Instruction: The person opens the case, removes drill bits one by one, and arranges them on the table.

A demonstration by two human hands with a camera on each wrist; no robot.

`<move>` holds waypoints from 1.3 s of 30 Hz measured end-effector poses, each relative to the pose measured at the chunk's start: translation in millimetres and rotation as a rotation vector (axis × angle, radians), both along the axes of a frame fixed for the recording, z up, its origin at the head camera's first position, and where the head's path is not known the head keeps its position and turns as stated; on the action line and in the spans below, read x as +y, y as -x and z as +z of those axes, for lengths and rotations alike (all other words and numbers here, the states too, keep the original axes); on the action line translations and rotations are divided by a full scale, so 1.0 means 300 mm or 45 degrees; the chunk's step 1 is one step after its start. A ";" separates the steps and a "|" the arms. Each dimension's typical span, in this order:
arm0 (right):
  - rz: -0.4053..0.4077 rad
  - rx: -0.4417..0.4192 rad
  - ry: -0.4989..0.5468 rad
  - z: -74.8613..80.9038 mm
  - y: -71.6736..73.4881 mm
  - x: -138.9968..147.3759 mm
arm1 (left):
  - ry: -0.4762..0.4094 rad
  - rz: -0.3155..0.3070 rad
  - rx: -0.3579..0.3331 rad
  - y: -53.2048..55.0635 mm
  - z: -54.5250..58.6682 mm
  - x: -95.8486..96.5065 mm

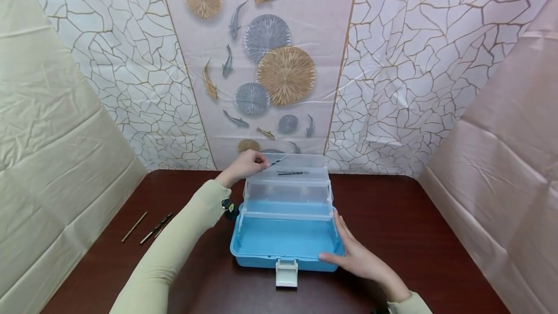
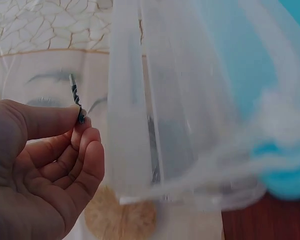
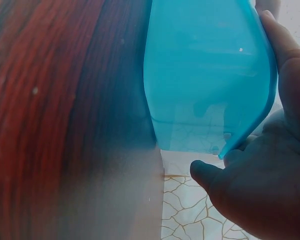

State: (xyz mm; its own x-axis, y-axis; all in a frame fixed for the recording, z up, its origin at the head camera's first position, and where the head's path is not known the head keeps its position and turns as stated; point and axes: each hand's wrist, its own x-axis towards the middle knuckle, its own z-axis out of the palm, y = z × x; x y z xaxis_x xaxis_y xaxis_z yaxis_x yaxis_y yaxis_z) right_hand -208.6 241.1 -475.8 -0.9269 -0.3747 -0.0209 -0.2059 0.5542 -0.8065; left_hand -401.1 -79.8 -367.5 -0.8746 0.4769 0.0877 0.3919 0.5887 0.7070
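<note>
Between thumb and forefinger my left hand (image 1: 247, 164) pinches a dark spiral drill bit (image 1: 279, 160) with a bright shank (image 2: 72, 80). It holds the bit over the topmost clear tray (image 1: 301, 160) of an open blue toolbox (image 1: 257, 261). A few thin drill bits (image 1: 293, 172) lie together in the upper trays; their exact number is unclear. My right hand (image 1: 359, 257) rests against the toolbox's right side, fingers straight along the wall and thumb on the front rim. The box's lower clear tray (image 1: 287, 194) and its blue bottom (image 1: 285, 236) hold nothing visible.
Left of the box, a thin drill bit (image 1: 134, 227) and a thicker dark one (image 1: 156, 228) lie on the dark red wooden table (image 1: 383, 217). Another bit is partly hidden by my left sleeve (image 1: 183, 246). A white latch (image 1: 286, 274) hangs at the box front. Patterned cloth (image 1: 392, 62) stands behind.
</note>
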 end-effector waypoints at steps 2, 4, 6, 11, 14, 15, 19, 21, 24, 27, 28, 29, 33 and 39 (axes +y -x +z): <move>-0.005 -0.008 0.001 -0.003 0.001 0.002 | -0.015 0.025 0.024 0.002 0.005 -0.026; -0.011 -0.012 0.001 -0.006 0.002 0.003 | -0.026 0.051 0.037 0.002 0.014 -0.053; -0.015 -0.010 0.000 -0.010 0.002 0.004 | -0.027 0.068 0.050 -0.003 0.026 -0.082; -0.019 0.002 -0.010 -0.013 0.003 0.003 | -0.014 0.113 0.073 -0.025 0.055 -0.156; -0.016 0.006 -0.007 -0.013 0.004 0.003 | -0.014 0.145 0.081 -0.033 0.065 -0.203; -0.015 0.005 -0.004 -0.014 0.004 0.002 | -0.013 0.158 0.079 -0.038 0.069 -0.219; -0.005 0.003 -0.001 -0.016 0.006 0.001 | -0.010 0.203 0.082 -0.049 0.073 -0.286; -0.004 0.000 -0.002 -0.017 0.007 0.000 | 0.000 0.228 0.096 -0.055 0.073 -0.319; -0.003 -0.009 -0.002 -0.018 0.007 -0.001 | 0.015 0.264 0.122 -0.067 0.074 -0.367; -0.003 -0.009 -0.005 -0.017 0.006 -0.002 | 0.041 0.300 0.144 -0.085 0.079 -0.413; -0.004 -0.009 -0.006 -0.016 0.006 -0.002 | 0.048 0.314 0.145 -0.091 0.081 -0.428; -0.004 -0.008 -0.006 -0.016 0.005 -0.002 | 0.058 0.327 0.147 -0.098 0.084 -0.443; -0.004 -0.012 -0.005 -0.016 0.003 -0.003 | 0.092 0.355 0.173 -0.129 0.094 -0.503; 0.005 -0.030 0.009 -0.016 0.005 0.005 | 0.122 0.374 0.210 -0.189 0.116 -0.574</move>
State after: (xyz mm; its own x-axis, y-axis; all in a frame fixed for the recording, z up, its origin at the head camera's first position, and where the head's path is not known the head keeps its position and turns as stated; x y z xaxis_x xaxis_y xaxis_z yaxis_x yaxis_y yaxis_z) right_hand -210.1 242.5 -480.7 -0.9247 -0.3785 -0.0402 -0.1886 0.5474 -0.8153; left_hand -344.4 -252.0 -332.6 -0.9536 0.2196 0.2061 0.3000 0.7540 0.5843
